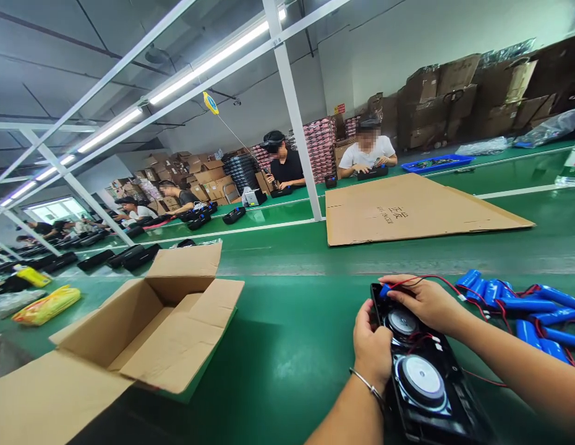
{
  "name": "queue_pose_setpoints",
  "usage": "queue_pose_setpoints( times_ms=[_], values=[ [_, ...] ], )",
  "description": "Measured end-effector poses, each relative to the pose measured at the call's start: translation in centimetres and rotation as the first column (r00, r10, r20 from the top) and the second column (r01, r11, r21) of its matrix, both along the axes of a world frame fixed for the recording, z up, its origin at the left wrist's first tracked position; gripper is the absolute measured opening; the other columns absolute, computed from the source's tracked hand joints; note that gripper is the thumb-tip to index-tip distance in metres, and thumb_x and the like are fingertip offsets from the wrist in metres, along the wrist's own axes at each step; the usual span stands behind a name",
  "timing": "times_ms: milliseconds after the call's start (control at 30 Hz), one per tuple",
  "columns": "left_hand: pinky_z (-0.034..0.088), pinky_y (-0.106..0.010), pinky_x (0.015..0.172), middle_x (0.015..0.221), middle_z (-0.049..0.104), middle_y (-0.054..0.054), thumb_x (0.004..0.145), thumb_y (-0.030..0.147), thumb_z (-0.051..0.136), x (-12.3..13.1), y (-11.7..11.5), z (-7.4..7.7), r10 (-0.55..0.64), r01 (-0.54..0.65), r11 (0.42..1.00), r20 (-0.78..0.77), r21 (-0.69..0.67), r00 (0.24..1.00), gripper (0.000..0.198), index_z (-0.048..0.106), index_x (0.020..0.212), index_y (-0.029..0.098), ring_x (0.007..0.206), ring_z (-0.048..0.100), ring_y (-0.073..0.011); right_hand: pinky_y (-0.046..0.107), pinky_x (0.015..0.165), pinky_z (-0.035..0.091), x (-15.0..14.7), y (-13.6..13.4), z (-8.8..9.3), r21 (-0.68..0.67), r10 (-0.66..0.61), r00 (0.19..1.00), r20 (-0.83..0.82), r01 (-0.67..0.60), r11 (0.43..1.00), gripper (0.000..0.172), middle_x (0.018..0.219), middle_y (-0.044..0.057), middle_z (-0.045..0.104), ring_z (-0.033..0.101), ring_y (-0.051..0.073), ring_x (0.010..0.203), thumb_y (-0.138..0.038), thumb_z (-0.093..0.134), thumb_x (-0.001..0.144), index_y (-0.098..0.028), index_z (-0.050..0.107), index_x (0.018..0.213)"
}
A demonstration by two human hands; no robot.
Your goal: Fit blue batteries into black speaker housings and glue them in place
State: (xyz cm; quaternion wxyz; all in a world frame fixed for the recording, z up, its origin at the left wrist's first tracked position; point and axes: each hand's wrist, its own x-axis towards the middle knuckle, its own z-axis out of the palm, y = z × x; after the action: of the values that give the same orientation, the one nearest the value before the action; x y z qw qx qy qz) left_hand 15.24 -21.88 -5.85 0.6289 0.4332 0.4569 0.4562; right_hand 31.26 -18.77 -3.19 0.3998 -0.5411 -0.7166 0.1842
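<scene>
From my seat at the far end of the feed, I see the long black plastic speaker housing (460,403) lying at the lower right of the glossy green desk (278,361), its inner side facing up, running slantwise from the near edge up between both hands. The fingers of my left hand (373,346) are closed around its left wall near the far end; those of my right hand (429,304) pinch a small blue plastic-wrapped piece (384,290) at that far end (probably a cell, though the hand covers most of it).

I judge the housing stiff and fairly light as a shell, with the drivers' magnets giving it most of its weight. Smooth plastic could skid on the slick surface, so the rigid side walls seem the best hold, well clear of the wiring. The thin red and black wires (420,340) look the most fragile part; I would lift nothing by them. The blue piece should be firm but slippery, best held by its body.

In looks, the housing is dark and hollow, with two round speaker drivers (423,374) in a row, pale silvery discs at their centres, the nearer one larger. A small white plastic connector (438,344) rests between them. Just right lies a heap of glossy blue cylindrical batteries (528,304).
</scene>
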Motion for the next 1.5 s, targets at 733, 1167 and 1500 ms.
queue_pose_setpoints(
  times_ms=[733,1167,1500],
  values=[
    [0.035,-0.028,0.102,0.12,0.057,-0.008,0.06,0.01,0.054,-0.3,-0.1,0.6,0.01,-0.009,0.999,-0.052,0.032,0.999,0.064,0.052,0.124,0.014,0.115,0.05,-0.0231,0.033,0.081,0.044,0.3,1.1,0.0,0.111,0.025,0.959,0.282,-0.058,0.992,0.035,0.098,0.005,0.054,0.051,0.016,0.089,-0.043,0.041,0.087,-0.027,0.064,0.106],
    [0.039,-0.029,0.099,0.114,0.061,-0.007,0.063,0.018,0.059,-0.5,0.3,0.1,0.017,-0.014,0.997,-0.048,0.069,0.999,0.056,0.055,0.118,0.016,0.11,0.053,-0.0229,0.052,0.096,0.032,0.1,1.3,-0.7,0.118,-0.102,0.934,0.343,0.065,0.991,0.03,0.122,-0.002,0.05,0.042,0.027,0.113,-0.049,0.046,0.081,-0.041,0.063,0.105],
    [0.047,-0.025,0.076,0.094,0.066,-0.006,0.071,0.028,0.054,-0.7,1.1,-0.8,-0.014,0.013,1.0,-0.061,-0.004,0.998,0.039,0.059,0.108,0.016,0.085,0.06,-0.0173,0.051,0.095,0.035,14.2,-7.9,-1.1,0.041,-0.297,0.937,0.183,0.294,0.955,0.063,0.114,0.01,0.057,0.051,0.03,0.105,-0.068,0.055,0.065,-0.023,0.064,0.108]
  ],
)
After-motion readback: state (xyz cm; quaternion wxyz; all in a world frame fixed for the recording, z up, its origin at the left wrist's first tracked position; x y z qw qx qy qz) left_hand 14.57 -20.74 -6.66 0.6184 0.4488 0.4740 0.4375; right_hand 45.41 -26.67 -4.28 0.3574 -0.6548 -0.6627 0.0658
